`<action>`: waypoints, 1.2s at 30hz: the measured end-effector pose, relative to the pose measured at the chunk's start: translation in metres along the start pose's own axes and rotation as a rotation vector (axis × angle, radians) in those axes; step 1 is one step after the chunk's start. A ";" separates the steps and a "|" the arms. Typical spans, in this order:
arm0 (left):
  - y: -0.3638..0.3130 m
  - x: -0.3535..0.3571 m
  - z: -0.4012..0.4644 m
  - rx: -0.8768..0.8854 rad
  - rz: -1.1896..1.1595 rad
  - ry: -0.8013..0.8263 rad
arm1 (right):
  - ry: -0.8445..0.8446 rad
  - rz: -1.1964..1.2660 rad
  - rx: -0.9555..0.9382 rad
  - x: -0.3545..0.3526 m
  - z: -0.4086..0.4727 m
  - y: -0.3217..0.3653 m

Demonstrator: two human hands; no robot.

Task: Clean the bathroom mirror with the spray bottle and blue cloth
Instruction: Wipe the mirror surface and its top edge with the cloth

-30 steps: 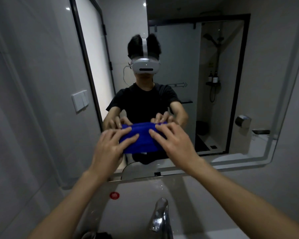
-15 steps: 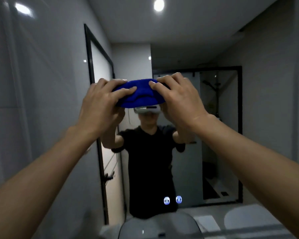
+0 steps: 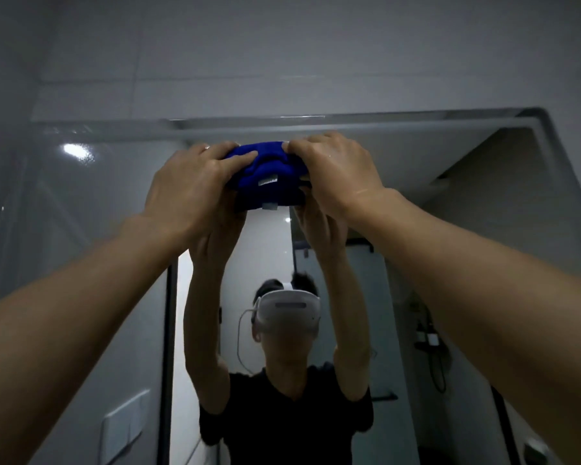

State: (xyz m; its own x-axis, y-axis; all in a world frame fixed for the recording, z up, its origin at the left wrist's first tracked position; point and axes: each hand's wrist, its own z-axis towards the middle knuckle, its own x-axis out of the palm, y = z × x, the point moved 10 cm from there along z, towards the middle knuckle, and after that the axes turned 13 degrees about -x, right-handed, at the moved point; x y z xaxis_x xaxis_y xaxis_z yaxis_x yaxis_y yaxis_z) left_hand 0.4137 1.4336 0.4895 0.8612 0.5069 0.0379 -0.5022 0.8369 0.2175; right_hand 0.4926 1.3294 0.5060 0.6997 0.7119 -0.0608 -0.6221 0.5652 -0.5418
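We press the soft, light blue cloth (image 3: 265, 174) against the mirror (image 3: 416, 156) near its top edge, left hand (image 3: 190, 186) and right hand (image 3: 337, 171) each gripping an end; bunches easily, glass fragile.

Plain deep-blue cloth (image 3: 265, 172), white tag

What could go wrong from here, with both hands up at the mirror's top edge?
1. The blue cloth is bunched between the left hand and right hand, so little of it may touch the glass and streaks could remain.
2. Both arms reach high near the mirror's top edge; pushing further could slip the cloth off the glass onto the wall.
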 end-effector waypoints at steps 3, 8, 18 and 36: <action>0.005 0.001 0.018 0.002 0.034 -0.026 | -0.003 0.017 0.009 0.000 0.015 -0.007; 0.004 0.000 0.046 0.003 0.014 -0.030 | -0.035 0.002 0.055 -0.001 0.033 -0.022; 0.017 0.000 0.060 -0.015 -0.069 -0.001 | -0.116 0.012 0.091 0.006 0.047 -0.021; 0.134 -0.020 0.028 -0.104 -0.069 0.038 | 0.030 0.020 0.022 0.026 0.108 0.091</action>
State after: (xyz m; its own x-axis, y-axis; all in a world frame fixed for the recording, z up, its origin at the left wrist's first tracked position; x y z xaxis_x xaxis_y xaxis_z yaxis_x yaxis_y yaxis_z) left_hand 0.3319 1.5296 0.5455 0.8913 0.4533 -0.0114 -0.4491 0.8860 0.1155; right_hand 0.4162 1.4443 0.5461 0.6970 0.7105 -0.0969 -0.6435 0.5601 -0.5217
